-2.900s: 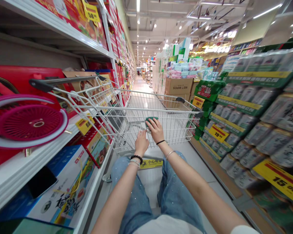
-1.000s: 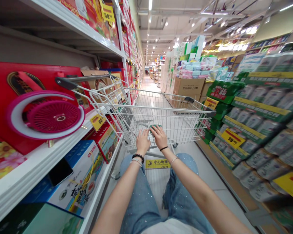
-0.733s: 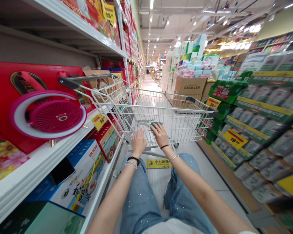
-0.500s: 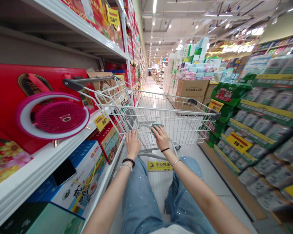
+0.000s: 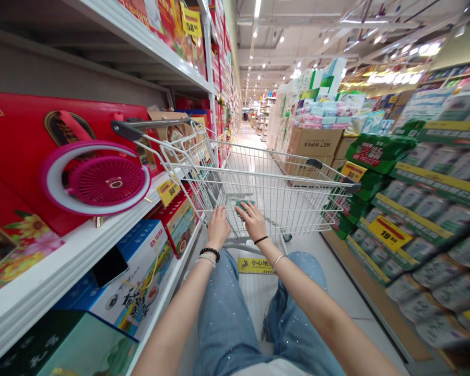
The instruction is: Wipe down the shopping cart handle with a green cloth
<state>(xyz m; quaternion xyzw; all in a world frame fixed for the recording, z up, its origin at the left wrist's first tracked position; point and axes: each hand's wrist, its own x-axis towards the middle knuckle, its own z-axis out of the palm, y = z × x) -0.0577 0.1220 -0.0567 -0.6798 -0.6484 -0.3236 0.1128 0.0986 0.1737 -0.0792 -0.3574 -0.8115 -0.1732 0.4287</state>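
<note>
A wire shopping cart (image 5: 274,176) stands crosswise in front of me, its grey handle (image 5: 156,127) toward the shelf on the left. My right hand (image 5: 254,222) presses a green cloth or pad (image 5: 243,207) against the lower wires of the near side, fingers laid over it. Just left of it, my left hand (image 5: 218,228) has its fingers curled at the same wire side, near the handle end; its fingertips seem to grip the wires. The basket's wires show nothing lying inside.
On the left shelf (image 5: 82,230) a pink fan with a ring light (image 5: 115,183) stands before a red box. A dark phone (image 5: 109,266) lies on boxes below. Stacked drink packs (image 5: 431,198) line the right; wet wipes cartons (image 5: 315,143) stand beyond the cart.
My right hand has slid slightly left along the wires with the green cloth. My left hand's fingers, flatter before, are now more curled. The view has turned slightly left.
</note>
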